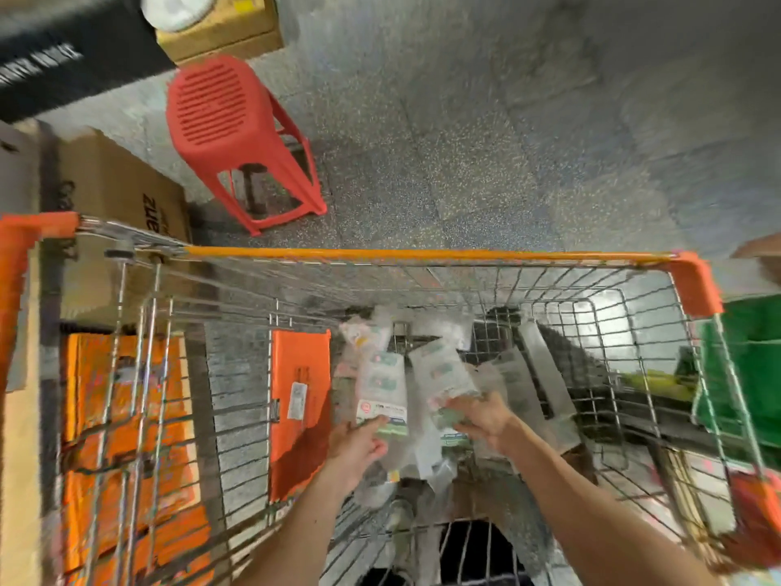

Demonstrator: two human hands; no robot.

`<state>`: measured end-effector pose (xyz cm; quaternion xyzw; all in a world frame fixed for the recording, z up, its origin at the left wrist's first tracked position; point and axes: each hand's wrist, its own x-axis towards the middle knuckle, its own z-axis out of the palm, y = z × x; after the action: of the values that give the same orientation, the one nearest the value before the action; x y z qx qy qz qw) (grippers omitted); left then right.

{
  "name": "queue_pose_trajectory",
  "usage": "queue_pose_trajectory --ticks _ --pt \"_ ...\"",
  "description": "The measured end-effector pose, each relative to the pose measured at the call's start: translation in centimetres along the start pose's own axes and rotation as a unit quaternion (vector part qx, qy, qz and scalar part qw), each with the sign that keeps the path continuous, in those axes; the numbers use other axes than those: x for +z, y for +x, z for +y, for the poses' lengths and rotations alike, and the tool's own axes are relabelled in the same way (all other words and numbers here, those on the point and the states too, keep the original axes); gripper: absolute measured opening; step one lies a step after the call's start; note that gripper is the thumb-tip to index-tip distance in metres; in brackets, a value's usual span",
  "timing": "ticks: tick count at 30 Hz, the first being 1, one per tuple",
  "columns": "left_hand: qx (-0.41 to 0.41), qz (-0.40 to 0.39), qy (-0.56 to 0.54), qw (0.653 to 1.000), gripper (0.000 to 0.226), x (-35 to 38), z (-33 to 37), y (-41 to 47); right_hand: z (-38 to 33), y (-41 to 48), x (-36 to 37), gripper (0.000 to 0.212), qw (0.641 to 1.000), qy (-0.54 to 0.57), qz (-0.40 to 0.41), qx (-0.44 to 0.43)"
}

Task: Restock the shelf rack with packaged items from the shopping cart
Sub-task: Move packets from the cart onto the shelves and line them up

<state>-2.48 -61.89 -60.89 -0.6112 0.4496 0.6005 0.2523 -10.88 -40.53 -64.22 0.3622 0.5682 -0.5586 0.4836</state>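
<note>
L hand (359, 448), R hand (486, 418) grip packets (382, 384) (in cart (422, 253))

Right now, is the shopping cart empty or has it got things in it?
Not empty. Clear packets lie in the cart, and the left hand and right hand each hold one.

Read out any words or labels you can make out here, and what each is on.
"anz", end of a cut-off word, on the box left of the cart.
White letters on the black board: too blurred to read.
Labels on the packets: too blurred to read.
Sticker on the orange flap: too small to read.
</note>
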Motion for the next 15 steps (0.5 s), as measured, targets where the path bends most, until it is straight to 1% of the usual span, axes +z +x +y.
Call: queue_pose_trajectory --ticks 2,4,5,8,9,11,12,13,15 --pt "-0.002 -0.028 0.0 1.0 0.058 -0.4 -0.3 -1.4 1.0 -1.1 0.1 0.054 0.999 0.027 0.017 -0.024" --pt "0.015 -0.047 -0.003 0.999 0.049 -1.2 -0.9 -3.6 2.0 -3.9 0.6 0.062 0.995 0.056 0.026 -0.073" --pt "0.026 -0.061 -0.01 0.998 0.045 -1.3 -0.9 -4.1 2.3 -4.9 0.9 0.063 0.994 0.067 0.024 -0.083" --pt "0.091 -0.083 -0.014 0.992 0.046 -2.7 -1.4 -7.9 4.2 -9.5 2.8 0.046 0.989 0.082 0.015 -0.12" --pt "0.106 -0.093 -0.018 0.99 0.045 -2.9 -1.4 -8.7 4.4 -10.8 3.4 0.046 0.987 0.086 0.014 -0.133" --pt "0.138 -0.125 -0.019 0.982 0.037 -3.4 -1.2 -11.5 4.8 -13.8 4.0 0.069 0.976 0.112 0.026 -0.183" --pt "0.154 -0.151 -0.017 0.976 0.032 -3.5 -1.0 -13.3 4.9 -15.4 4.1 0.074 0.969 0.128 0.025 -0.211" --pt "0.174 -0.177 -0.008 0.969 0.028 -3.8 -1.0 -15.4 5.1 -17.9 4.4 0.07 0.96 0.141 0.03 -0.241" --pt "0.226 -0.219 0.02 0.949 0.022 -3.7 -0.6 -18.8 4.8 -22.3 4.2 0.053 0.94 0.164 0.034 -0.298"
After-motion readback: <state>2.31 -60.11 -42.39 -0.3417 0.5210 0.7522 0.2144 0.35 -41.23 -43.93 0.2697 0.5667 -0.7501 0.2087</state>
